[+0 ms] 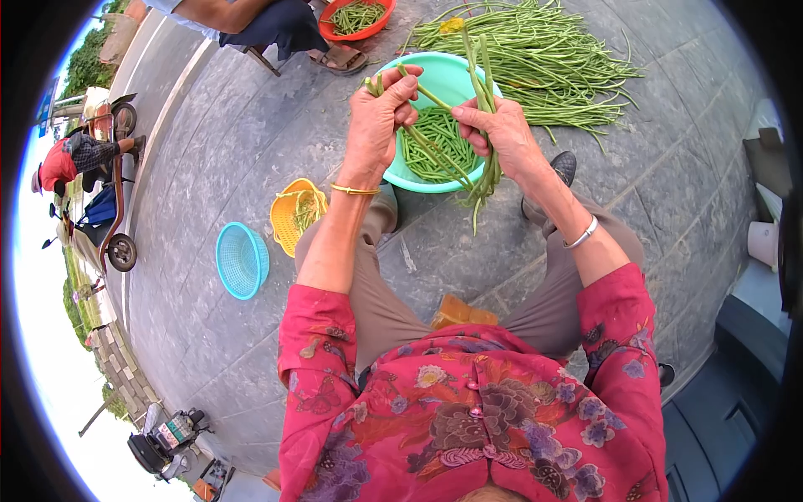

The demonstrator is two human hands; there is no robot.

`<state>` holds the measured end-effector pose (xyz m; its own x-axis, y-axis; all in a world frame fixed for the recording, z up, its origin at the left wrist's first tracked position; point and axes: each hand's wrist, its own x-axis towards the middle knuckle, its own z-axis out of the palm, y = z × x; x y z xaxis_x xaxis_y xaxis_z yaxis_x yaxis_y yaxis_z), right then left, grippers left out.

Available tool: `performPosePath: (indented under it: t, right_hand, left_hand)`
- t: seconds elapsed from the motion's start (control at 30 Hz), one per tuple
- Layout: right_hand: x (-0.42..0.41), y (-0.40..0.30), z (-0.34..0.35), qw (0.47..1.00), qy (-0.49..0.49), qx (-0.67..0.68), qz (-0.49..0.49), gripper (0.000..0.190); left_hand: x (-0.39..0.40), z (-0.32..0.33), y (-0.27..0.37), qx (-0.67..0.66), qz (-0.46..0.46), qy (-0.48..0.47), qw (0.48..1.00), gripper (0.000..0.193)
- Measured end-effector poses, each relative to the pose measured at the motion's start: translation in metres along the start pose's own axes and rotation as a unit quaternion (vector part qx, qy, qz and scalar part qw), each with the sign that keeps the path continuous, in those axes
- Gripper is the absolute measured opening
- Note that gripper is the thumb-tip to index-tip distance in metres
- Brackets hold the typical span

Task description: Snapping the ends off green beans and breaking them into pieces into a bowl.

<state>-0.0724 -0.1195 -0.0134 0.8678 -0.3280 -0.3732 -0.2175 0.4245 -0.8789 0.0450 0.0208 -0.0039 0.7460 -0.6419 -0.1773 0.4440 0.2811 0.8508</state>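
Note:
Both my hands are raised over a turquoise plastic basin [417,182] that holds many short pieces of green bean. My left hand [384,116] grips a few long beans, their ends poking up past the fingers and their lengths hanging down to the right. A bunch of long green beans [486,147] is held in my right hand [499,128]. One bean [430,94] spans the gap between the two hands. Past the basin, a large pile of long green beans [564,69] lies on the paving, with a yellow piece on it.
A yellow plastic basket [285,223] with bean scraps and a blue plastic basket [242,260] stand to the left. Beyond the basin, a seated person [251,25] is beside a red basin [359,34] of cut beans. At far left another person [63,160] is by a motorized vehicle [103,232].

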Motion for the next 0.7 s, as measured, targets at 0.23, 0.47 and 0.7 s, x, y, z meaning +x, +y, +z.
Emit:
performPosePath:
  t: [0.23,0.47,0.7]
  right_hand:
    - [0.005,-0.010,-0.011,0.998,0.041,-0.039,-0.011,0.013]
    - [0.004,-0.007,-0.012,0.996,0.038,-0.082,-0.014,0.012]
    - [-0.002,-0.011,-0.002,0.985,-0.015,-0.172,-0.023,0.012]
  left_hand:
    - [-0.009,-0.022,0.015,0.491,0.187,-0.011,0.851,0.008]
    - [-0.017,-0.029,-0.016,0.752,0.225,0.006,0.620,0.008]
    - [-0.011,-0.035,-0.021,0.742,0.225,0.049,0.630,0.009]
